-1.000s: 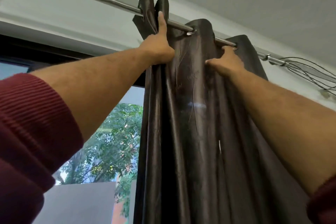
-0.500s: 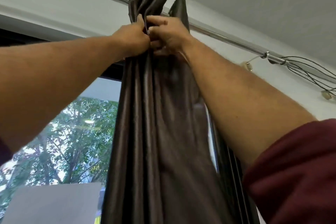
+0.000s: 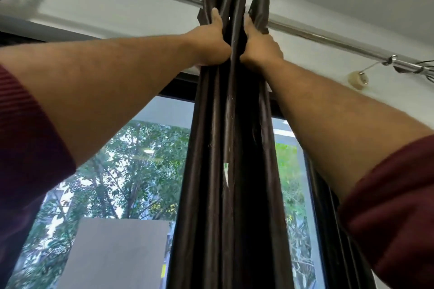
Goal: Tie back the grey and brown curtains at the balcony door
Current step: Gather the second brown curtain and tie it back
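1. since the earlier frame the hands have shifted from meeting in front of the folds to flanking them, one on each side, and a fourth fold now stands tight against the other three at the top centre of the frame.
2. the brown curtain (image 3: 234,148) hangs from the rod (image 3: 328,38) as a narrow bundle running down the middle of the frame, glass showing on both sides.
3. the left hand (image 3: 211,44) presses in from the left, fingers wrapped into the fabric just under the rod.
4. the right hand (image 3: 260,47) presses from the right, closed on the outer fold; together they squeeze the pleats flat, likely so the bundle stays narrow enough to tie.
5. no tie-back shows, and of a grey curtain only a dark scrap at the upper left corner, too little to tell, so the tying seems not yet begun.
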